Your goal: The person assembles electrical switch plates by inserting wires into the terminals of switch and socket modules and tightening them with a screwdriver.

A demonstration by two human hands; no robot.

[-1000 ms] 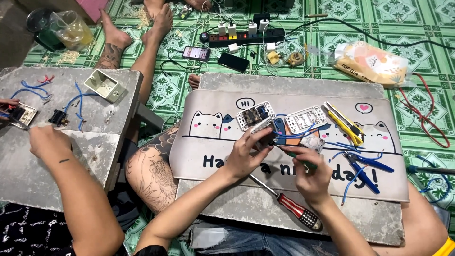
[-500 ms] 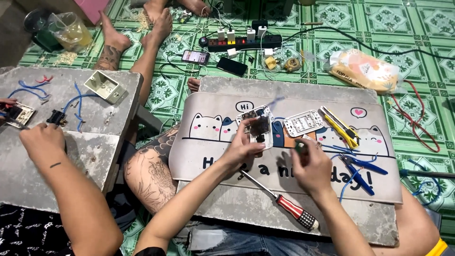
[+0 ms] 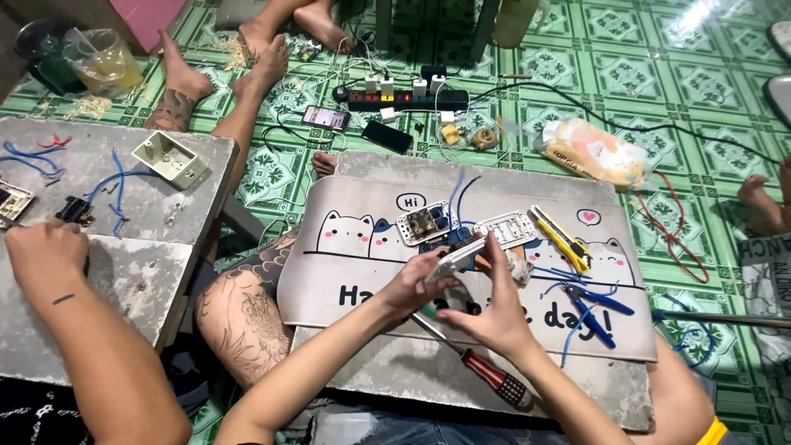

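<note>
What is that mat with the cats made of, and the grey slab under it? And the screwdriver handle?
The cat mat looks like soft rubber or foam with a smooth printed top: it lies thin and flat. The grey slab looks like rough cement or stone, matte and blotchy. The screwdriver handle seems to be glossy red plastic with a black ribbed grip, probably rubber; its shaft looks like metal.

Home floor workshop: green tiles [image 3: 659, 74], tools
</note>
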